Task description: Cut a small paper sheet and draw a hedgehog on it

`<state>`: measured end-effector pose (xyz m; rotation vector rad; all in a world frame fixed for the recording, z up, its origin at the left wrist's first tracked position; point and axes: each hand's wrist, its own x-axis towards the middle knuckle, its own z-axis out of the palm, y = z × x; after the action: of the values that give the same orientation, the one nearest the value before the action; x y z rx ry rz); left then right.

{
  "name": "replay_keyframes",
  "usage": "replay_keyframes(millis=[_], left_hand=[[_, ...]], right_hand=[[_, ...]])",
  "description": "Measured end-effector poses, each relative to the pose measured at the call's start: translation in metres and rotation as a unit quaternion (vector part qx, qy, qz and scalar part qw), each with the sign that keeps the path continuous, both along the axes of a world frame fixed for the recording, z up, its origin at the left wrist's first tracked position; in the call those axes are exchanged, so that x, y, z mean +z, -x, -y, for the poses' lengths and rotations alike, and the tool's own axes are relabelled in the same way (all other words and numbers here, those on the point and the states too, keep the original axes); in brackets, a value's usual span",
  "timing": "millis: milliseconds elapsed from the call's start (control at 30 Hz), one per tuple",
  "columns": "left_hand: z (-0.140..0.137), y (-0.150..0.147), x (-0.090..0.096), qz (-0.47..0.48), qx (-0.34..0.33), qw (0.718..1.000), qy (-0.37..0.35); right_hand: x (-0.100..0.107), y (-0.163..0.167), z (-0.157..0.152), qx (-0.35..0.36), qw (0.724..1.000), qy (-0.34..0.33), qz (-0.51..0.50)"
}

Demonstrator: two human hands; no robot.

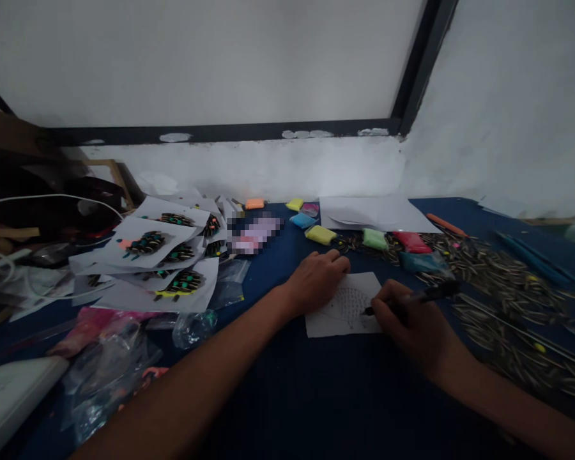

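A small white sheet of paper (323,324) lies on the dark blue table, with a rounded drawing filled with rows of short marks. My left hand (319,278) presses on its upper left part, fingers curled with the tips hidden. At the right side of the sheet, my right hand (407,322) grips a black pen (426,294). The pen's tip is on or just above the drawing, and its back end points up to the right.
Left of my hands are stacked sheets (138,262) bearing dark seed figures with green dots, and clear plastic bags (115,358). Bright clay packets (321,235) and blank paper (368,214) lie at the back. Loose striped seeds (498,275) spread across the right, near a blue tool (536,255).
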<state>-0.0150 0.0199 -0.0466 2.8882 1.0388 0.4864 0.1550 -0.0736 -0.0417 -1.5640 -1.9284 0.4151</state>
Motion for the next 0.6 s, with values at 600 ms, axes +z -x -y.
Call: replay_keyframes(millis=[600], left_hand=[[-0.0005,0.0005,-0.0008,-0.001,-0.005,1.000,-0.005]], right_hand=[[0.0026,0.0017,0.0014,-0.010,1.000,0.008,-0.006]])
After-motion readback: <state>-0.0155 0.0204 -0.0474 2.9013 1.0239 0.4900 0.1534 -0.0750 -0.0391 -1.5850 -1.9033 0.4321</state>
